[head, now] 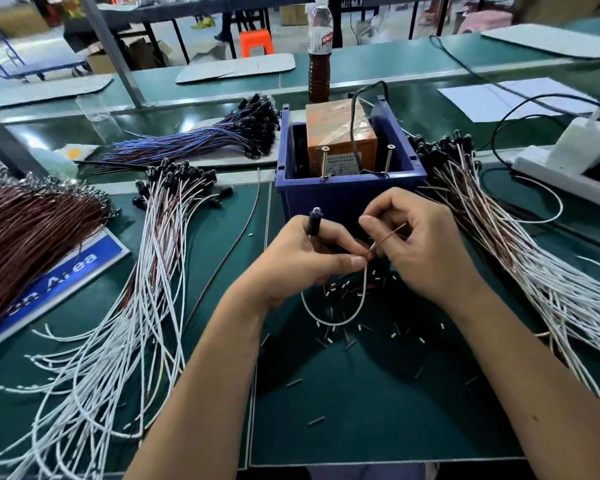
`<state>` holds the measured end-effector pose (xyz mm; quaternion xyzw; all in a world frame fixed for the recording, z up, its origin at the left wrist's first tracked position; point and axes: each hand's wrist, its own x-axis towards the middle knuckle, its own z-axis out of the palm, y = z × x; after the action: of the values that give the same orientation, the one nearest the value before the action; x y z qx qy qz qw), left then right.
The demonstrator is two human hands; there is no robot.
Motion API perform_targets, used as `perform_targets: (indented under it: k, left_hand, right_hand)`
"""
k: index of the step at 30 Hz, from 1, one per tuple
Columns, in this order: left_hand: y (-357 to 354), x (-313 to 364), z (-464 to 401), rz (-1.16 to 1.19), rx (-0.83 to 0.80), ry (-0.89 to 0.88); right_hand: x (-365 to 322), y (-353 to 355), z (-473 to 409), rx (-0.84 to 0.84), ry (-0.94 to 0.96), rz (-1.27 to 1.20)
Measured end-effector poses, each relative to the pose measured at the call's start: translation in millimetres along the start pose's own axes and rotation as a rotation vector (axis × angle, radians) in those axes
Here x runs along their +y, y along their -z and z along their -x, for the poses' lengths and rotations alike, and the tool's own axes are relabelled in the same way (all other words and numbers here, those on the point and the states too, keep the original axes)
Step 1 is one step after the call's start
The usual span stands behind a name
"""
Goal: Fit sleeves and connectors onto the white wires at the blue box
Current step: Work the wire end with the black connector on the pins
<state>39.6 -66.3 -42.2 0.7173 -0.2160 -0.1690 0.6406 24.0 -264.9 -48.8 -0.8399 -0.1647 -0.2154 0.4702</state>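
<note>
2 hands (361,251), 1 white wire (333,318), 1 blue box (347,192)

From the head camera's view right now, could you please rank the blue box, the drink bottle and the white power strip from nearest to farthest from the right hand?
Measured from the right hand:
1. Blue box: directly behind the hand, almost touching the knuckles.
2. White power strip: off to the right, past the wire bundle.
3. Drink bottle: farthest back, standing behind the box.

Glossy blue plastic box (347,199), matt green mat (378,403), metal screws (325,161)
</note>
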Motion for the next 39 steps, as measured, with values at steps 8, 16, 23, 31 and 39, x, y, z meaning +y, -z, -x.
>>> perform_targets:
  k: [8,16,23,31,39]
  left_hand:
    - [3,-1,0,0.147,-0.098,-0.028]
    - [20,3,3,0.317,0.080,-0.184]
    - [17,3,3,0.286,0.124,-0.154]
    - [14,12,10,0.421,-0.085,-0.193]
    - [0,4,2,0.279,-0.219,0.118]
  right_hand:
    - [3,2,0,-0.026,-0.044,-0.108]
    - [23,17,-4,0.019,-0.226,0.097]
    - [21,24,-9,0.201,-0.367,-0.468]
    - [21,45,-6,-0.179,-0.356,-0.712]
    - [8,25,-2,-0.243,-0.254,-0.346]
